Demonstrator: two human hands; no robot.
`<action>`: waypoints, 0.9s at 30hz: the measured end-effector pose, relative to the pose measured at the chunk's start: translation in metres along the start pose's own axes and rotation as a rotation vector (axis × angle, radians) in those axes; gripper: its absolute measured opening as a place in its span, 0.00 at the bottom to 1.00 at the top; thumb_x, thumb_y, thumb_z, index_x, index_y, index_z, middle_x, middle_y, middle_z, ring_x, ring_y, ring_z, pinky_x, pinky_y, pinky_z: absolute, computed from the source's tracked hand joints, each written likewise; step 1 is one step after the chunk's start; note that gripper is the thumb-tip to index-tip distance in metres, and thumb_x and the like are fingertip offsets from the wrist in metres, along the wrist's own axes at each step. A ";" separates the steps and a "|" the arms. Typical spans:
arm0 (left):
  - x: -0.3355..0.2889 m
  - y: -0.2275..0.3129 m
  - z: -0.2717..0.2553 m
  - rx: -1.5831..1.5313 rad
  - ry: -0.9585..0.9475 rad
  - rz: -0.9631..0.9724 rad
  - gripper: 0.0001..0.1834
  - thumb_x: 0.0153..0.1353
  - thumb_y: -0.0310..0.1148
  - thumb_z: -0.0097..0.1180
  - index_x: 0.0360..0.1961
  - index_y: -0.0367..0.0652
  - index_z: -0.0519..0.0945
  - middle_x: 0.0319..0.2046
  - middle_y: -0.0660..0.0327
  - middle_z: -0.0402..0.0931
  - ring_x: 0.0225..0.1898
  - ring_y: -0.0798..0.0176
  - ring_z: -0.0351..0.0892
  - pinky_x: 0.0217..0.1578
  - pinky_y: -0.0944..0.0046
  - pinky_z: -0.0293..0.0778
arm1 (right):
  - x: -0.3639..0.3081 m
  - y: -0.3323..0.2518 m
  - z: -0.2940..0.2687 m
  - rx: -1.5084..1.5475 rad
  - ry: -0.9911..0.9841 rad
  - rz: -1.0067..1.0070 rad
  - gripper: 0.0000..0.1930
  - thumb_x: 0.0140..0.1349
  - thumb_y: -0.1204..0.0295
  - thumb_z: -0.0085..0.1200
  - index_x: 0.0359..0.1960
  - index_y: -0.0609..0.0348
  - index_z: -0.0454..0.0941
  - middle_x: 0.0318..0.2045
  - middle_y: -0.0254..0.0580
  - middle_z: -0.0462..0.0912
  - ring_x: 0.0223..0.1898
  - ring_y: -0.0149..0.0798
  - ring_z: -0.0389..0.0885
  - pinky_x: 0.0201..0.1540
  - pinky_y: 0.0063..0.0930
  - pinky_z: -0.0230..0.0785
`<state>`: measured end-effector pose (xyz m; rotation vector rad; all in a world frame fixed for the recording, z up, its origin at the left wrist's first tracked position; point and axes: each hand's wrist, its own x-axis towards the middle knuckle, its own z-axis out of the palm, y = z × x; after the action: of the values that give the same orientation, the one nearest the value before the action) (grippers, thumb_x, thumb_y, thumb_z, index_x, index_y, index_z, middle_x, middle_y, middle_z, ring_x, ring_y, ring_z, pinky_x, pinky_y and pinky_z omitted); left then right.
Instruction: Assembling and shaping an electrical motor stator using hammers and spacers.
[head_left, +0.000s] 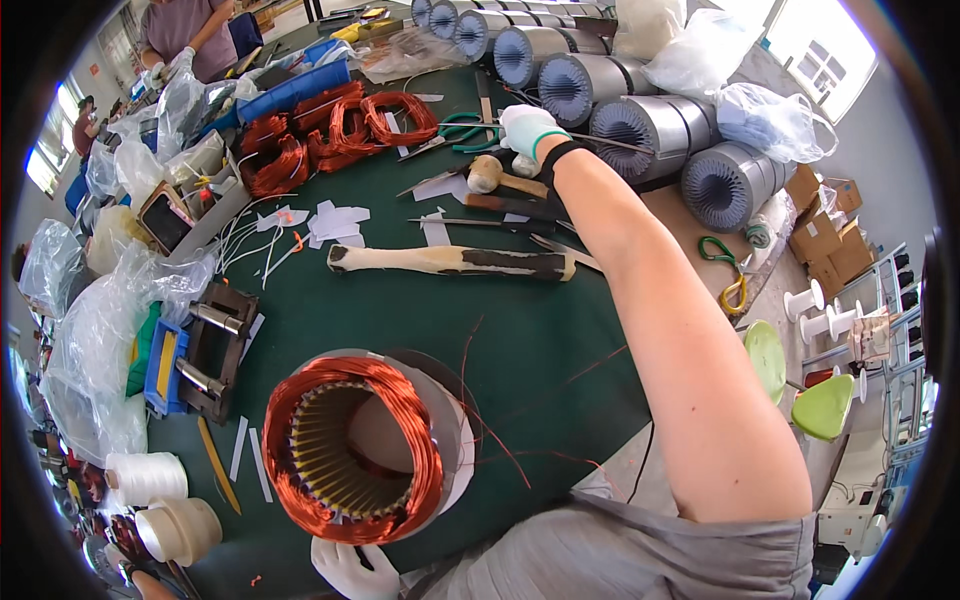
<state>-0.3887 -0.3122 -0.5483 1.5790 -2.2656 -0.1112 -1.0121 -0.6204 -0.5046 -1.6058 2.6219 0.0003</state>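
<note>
A motor stator stands on the green table in front of me, a thick ring of copper windings around its open bore. Loose copper wires trail from its right side. My left hand, in a white glove, is at the stator's near edge, fingers apart, their tips close against the windings. My right arm stretches far across the table. My right hand, gloved in white with a green cuff, is closed around a thin metal rod showing on both sides of it; the fingertips are hidden. Green-handled scissors lie beside that hand.
A mallet, files and a long worn wooden bar lie mid-table. Copper coils are piled at the far left; steel stator cores line the far right. White spools stand near left. Another person works beyond.
</note>
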 end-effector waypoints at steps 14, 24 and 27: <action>0.013 0.004 -0.012 0.034 0.073 0.121 0.11 0.65 0.31 0.59 0.41 0.32 0.82 0.46 0.41 0.81 0.52 0.36 0.79 0.56 0.41 0.74 | 0.003 -0.006 0.007 -0.046 -0.041 -0.084 0.20 0.56 0.60 0.75 0.47 0.56 0.88 0.46 0.52 0.89 0.50 0.56 0.87 0.52 0.45 0.80; 0.014 0.007 -0.017 -0.018 0.069 0.140 0.14 0.66 0.31 0.58 0.49 0.33 0.84 0.51 0.46 0.83 0.56 0.39 0.79 0.60 0.43 0.72 | -0.047 -0.020 0.004 0.077 0.202 -0.193 0.12 0.67 0.70 0.56 0.49 0.58 0.83 0.45 0.54 0.88 0.49 0.57 0.87 0.50 0.47 0.78; 0.004 0.002 -0.002 -0.048 0.106 0.133 0.15 0.62 0.25 0.52 0.50 0.34 0.80 0.56 0.46 0.78 0.60 0.40 0.74 0.62 0.42 0.66 | -0.090 -0.028 -0.013 0.510 0.288 -0.295 0.12 0.66 0.69 0.59 0.49 0.55 0.82 0.40 0.56 0.86 0.46 0.59 0.84 0.49 0.47 0.76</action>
<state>-0.3912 -0.3146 -0.5448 1.3733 -2.2599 -0.0447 -0.9471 -0.5535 -0.4853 -1.8649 2.2528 -0.8941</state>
